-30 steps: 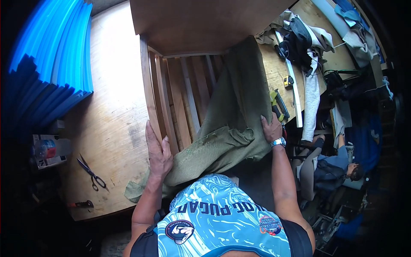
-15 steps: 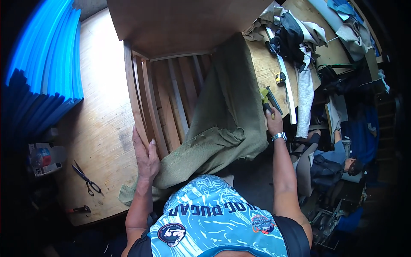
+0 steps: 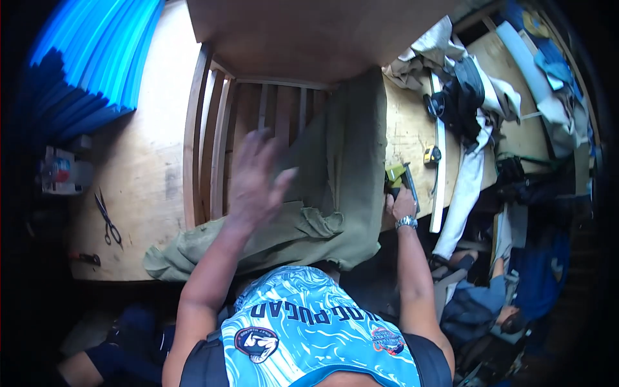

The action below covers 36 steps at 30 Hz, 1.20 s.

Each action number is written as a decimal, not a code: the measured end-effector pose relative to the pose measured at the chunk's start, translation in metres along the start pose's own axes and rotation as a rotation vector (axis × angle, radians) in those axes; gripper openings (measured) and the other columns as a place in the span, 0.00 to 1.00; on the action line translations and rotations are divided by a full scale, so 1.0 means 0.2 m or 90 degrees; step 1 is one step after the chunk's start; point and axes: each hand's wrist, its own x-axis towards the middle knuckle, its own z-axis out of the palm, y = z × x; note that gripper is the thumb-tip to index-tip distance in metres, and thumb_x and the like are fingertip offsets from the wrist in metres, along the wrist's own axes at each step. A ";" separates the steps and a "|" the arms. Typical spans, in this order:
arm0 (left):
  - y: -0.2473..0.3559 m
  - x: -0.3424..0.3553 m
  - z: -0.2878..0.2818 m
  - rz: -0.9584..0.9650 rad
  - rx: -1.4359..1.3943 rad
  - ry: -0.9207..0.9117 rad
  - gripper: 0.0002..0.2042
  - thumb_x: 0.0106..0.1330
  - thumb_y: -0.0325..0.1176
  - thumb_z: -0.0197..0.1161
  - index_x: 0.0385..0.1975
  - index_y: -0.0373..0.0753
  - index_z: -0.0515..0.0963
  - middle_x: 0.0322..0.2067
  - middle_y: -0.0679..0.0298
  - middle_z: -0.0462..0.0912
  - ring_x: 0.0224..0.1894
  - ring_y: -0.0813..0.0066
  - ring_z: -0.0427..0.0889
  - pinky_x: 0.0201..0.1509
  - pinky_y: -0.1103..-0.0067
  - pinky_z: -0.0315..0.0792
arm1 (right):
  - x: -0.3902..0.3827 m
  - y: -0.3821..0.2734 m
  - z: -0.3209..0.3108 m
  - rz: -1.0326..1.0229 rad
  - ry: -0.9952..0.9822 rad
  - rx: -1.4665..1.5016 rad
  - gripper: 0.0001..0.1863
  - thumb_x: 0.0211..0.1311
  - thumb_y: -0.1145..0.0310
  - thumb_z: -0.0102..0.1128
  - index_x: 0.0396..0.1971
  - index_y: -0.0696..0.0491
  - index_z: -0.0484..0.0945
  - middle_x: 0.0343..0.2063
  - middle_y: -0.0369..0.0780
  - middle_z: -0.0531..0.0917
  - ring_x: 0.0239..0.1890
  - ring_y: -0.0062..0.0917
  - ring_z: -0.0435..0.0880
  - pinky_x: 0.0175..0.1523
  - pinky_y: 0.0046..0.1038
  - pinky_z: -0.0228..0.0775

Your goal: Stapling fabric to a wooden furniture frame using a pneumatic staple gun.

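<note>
My left hand [image 3: 256, 184] is raised over the wooden furniture frame [image 3: 195, 138], fingers spread and a little blurred, with nothing in it. Olive-green fabric [image 3: 351, 161] drapes over the frame's right side and along its near edge, with a folded, ragged part in the middle. At the right of the frame, my right hand [image 3: 404, 205] is closed round a yellow-green and black staple gun [image 3: 394, 173], held at the workbench. A brown panel [image 3: 309, 32] stands at the far end of the frame, above its slats.
Scissors [image 3: 108, 219] and an orange-handled tool [image 3: 85, 258] lie on the bench [image 3: 151, 187] at left, near stacked blue foam sheets [image 3: 97, 58]. At right are a tape measure [image 3: 432, 155], a long white strip [image 3: 440, 193] and heaped cloth [image 3: 477, 84]. Another person [image 3: 480, 300] sits beyond.
My left hand has let go of the frame's near left corner and lifted over the slats. The fabric's near edge now spreads further left. My right hand keeps the staple gun.
</note>
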 end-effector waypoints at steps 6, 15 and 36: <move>0.04 0.35 0.63 0.148 0.020 -0.128 0.33 0.65 0.53 0.60 0.63 0.34 0.69 0.66 0.46 0.66 0.72 0.45 0.59 0.76 0.57 0.54 | 0.06 0.06 -0.17 0.109 -0.077 0.173 0.27 0.58 0.49 0.64 0.43 0.60 0.79 0.37 0.58 0.83 0.43 0.53 0.83 0.49 0.46 0.73; -0.28 0.31 1.04 0.089 -0.043 -0.196 0.29 0.67 0.46 0.57 0.64 0.33 0.68 0.69 0.45 0.62 0.75 0.47 0.53 0.79 0.55 0.46 | 0.06 -0.60 -1.42 0.138 -0.193 0.590 0.20 0.76 0.53 0.52 0.48 0.58 0.75 0.28 0.39 0.84 0.24 0.17 0.78 0.31 0.20 0.70; -0.37 0.31 0.98 -0.115 -0.382 0.052 0.14 0.61 0.26 0.56 0.46 0.30 0.77 0.54 0.45 0.76 0.60 0.48 0.75 0.66 0.62 0.70 | 0.77 -1.40 -0.54 0.058 -0.020 0.438 0.23 0.68 0.47 0.61 0.33 0.56 0.80 0.17 0.35 0.80 0.20 0.19 0.81 0.27 0.24 0.71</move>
